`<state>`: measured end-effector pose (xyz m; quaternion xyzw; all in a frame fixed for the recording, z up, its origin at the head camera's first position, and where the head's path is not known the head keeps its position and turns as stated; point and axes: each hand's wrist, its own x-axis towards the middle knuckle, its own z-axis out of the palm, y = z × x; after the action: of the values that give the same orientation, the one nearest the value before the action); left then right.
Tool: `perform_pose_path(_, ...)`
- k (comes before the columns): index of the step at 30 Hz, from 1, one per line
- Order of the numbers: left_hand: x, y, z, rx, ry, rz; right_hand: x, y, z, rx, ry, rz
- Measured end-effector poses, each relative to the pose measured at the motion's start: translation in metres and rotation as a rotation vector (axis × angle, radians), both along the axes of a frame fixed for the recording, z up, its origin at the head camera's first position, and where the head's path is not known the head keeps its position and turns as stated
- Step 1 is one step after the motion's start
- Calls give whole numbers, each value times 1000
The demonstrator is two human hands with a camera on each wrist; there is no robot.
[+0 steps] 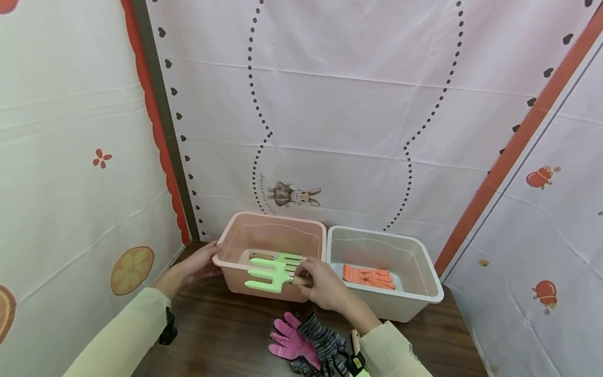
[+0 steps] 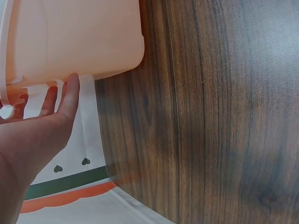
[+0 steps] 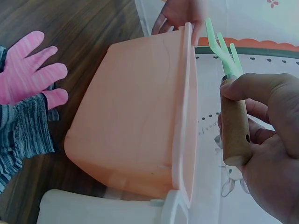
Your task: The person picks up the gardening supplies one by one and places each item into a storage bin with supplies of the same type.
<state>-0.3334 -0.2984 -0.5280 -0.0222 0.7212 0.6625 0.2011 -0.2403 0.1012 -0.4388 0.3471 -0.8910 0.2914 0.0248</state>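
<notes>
My right hand (image 1: 325,285) grips the wooden handle (image 3: 234,126) of a light green hand fork (image 1: 268,275), its tines pointing left over the front rim of the pink bin (image 1: 235,267). Inside that bin lies another green tool with a wooden handle (image 1: 261,256), partly hidden behind the fork. At the bin's left end my left hand (image 1: 200,263) holds the rim; in the left wrist view its fingers (image 2: 70,95) reach along the outer wall beneath the lip.
A whitish bin (image 1: 377,301) stands right beside the pink one, with orange gloves (image 1: 369,276) in it. In front lie a pink glove (image 1: 292,340), dark striped gloves (image 1: 325,337) and a wooden handle (image 1: 355,341) by the right sleeve. Printed cloth walls (image 1: 330,115) enclose the wooden table (image 1: 207,314).
</notes>
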Motion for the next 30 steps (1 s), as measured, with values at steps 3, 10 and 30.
perform_pose_path(3,0,0,-1,-3,1,4,-6,0,4,-16,-16,3)
perform_pose_path(10,-1,-1,-2,3,9,-12,-17,-3,8,-43,-29,-18)
perform_pose_path(30,-2,1,1,-4,-8,-11,-46,-6,2,-57,-27,-89)
